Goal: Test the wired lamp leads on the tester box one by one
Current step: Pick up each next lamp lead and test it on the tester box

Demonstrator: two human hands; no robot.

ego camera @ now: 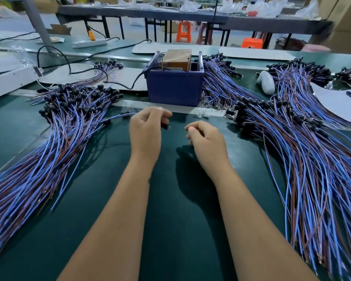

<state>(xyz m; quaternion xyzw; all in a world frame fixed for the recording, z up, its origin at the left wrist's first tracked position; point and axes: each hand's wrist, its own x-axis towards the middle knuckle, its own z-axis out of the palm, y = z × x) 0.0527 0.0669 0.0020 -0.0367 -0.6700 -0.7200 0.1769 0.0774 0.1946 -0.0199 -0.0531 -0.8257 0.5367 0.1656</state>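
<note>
The blue tester box stands at the far middle of the green bench, a brown block with upright metal pins on top of it. My left hand is just in front of the box, fingers curled round the black socket end of a lamp lead; a blue wire runs left from the hand. My right hand hovers beside it with fingers loosely curled, and I see nothing in it. A large pile of blue and brown leads lies on the left, another pile on the right.
A black power cable runs from the box to the left. Small clear bulbs lie on a metal strip right of the box. A white device sits far left, a white plastic lump and paper sheets far right.
</note>
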